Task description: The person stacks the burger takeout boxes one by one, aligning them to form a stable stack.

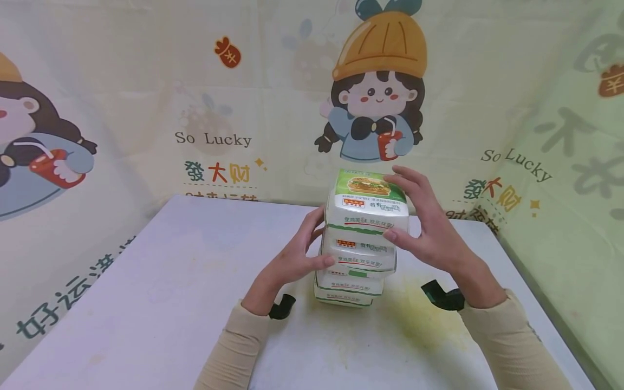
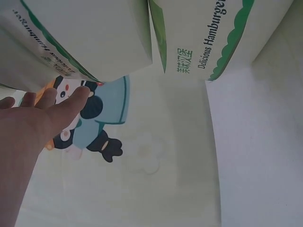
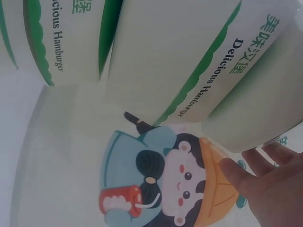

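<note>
Several white and green paper hamburger boxes form an uneven stack on the table. The top box has a burger picture on its lid and sits shifted right of the lowest box. At the stack's left side is my left hand, its thumb extended over the front of the second box and its fingers reaching behind. My right hand is spread at the top box's right side, fingers by the lid edge and thumb at the lower front corner. Both wrist views show fingers reaching toward box edges; exact contact is partly hidden.
A white table extends around the stack, with a yellowish stain at its right. Behind and beside it hangs a cream cloth printed with cartoon figures and lettering. Dark straps show at the wrists.
</note>
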Demonstrator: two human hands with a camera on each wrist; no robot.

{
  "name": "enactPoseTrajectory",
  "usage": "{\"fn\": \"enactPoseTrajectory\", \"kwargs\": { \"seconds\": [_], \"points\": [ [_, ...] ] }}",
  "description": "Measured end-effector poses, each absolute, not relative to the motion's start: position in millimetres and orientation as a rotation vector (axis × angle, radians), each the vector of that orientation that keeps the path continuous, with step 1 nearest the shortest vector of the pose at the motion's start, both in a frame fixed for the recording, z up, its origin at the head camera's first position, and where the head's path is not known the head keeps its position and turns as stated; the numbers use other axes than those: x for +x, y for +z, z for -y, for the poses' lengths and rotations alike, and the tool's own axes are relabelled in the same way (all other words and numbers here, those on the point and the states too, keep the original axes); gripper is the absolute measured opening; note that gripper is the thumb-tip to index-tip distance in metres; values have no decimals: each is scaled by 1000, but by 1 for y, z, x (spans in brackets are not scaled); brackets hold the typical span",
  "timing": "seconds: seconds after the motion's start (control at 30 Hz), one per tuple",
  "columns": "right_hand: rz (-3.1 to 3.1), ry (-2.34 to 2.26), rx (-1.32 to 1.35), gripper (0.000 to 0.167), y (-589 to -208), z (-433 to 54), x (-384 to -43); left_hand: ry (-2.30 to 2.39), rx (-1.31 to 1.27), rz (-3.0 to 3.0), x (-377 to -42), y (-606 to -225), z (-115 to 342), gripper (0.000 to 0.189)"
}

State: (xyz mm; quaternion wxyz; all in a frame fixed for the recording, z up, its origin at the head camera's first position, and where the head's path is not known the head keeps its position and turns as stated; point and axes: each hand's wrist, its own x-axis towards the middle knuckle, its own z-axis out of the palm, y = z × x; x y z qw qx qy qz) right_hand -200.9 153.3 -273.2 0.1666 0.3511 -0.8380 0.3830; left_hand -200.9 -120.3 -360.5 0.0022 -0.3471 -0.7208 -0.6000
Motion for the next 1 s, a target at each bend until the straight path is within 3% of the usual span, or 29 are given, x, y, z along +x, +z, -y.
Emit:
{"fn": "enactPoseTrajectory", "kwargs": {
  "seconds": [0.63,1.0],
  "points": [
    [2365,1194,1023,73,-278,-164,-200,-1811,-1111,2234,-203,-359,120,93],
    [2362,1383,925,67,-289,-172,-196,-1720,-894,2351,-201,-362,140,93]
  ]
}}
